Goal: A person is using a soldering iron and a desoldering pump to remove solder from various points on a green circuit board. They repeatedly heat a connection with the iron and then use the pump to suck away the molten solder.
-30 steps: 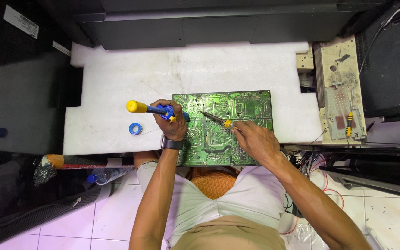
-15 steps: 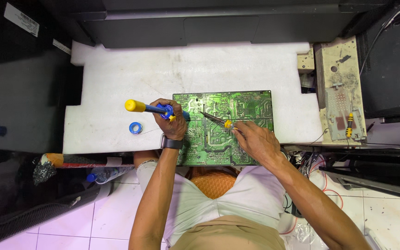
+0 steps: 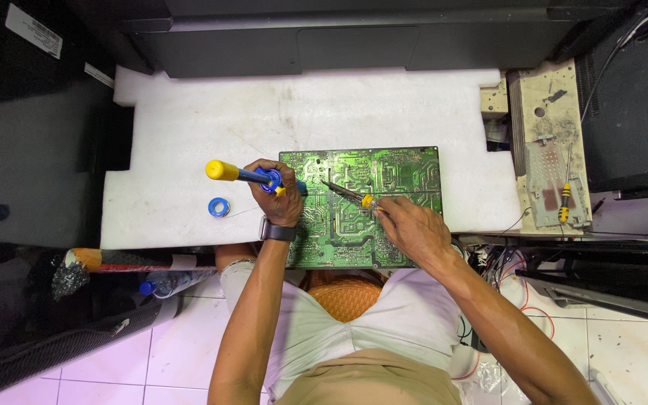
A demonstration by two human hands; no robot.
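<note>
A white foam sheet [image 3: 189,135] fills the middle of the frame, lying across the worktop below a long dark casing [image 3: 354,37] that runs along the top edge. At the upper left, on the dark surface, a white rectangular label [image 3: 33,30] sits tilted, and a smaller white strip label [image 3: 99,75] lies just below and right of it. On the right of the frame a beige metal plate [image 3: 549,142] stands lengthwise beside the foam, with a small yellow-handled screwdriver [image 3: 564,202] lying on its lower right part.

A green circuit board [image 3: 384,172] lies flat at the lower middle of the foam, solder side up, its near edge over the person's lap. The left hand [image 3: 279,196], with a dark watch at the wrist, is closed around a blue tool with a yellow end [image 3: 226,172]; the yellow end points to the left of the frame and the working end reaches over the board's left edge. The right hand [image 3: 406,225] rests on the board and pinches a thin tool with a yellow collar [image 3: 350,193], whose tip points up-left across the board, toward the blue tool.

A small blue ring-shaped spool [image 3: 219,207] lies on the foam left of the left hand, apart from it. At the lower left, below the foam's edge, lies a red and orange stick [image 3: 136,261] beside a clear plastic bottle with a blue cap [image 3: 170,283].
</note>
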